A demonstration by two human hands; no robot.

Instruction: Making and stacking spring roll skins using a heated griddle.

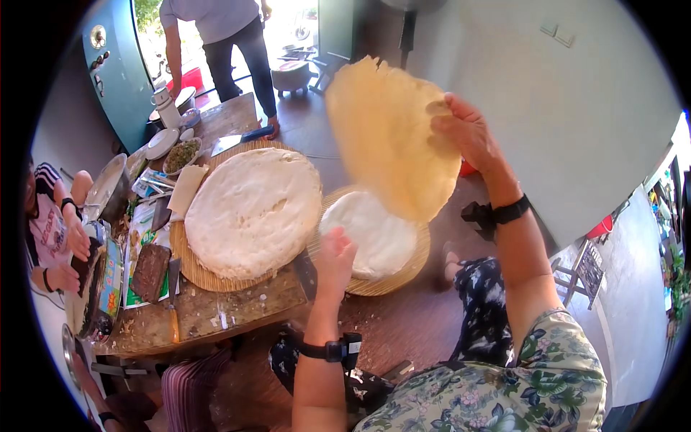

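Note:
My right hand is raised and pinches the edge of a thin, translucent yellowish round sheet, probably of dough. The sheet hangs down from my fingers, and its lower edge overlaps the view of a small white round of dough sheets. That round lies on a round woven tray. My left hand, blurred, is in front of the small round's left edge with fingers partly curled. To its left, a much larger pale dough round covers most of another woven tray.
The wooden table holds a wide scraper, a bowl of chopped filling, a dark brown block and a knife. One person sits at the left; another bends near the doorway.

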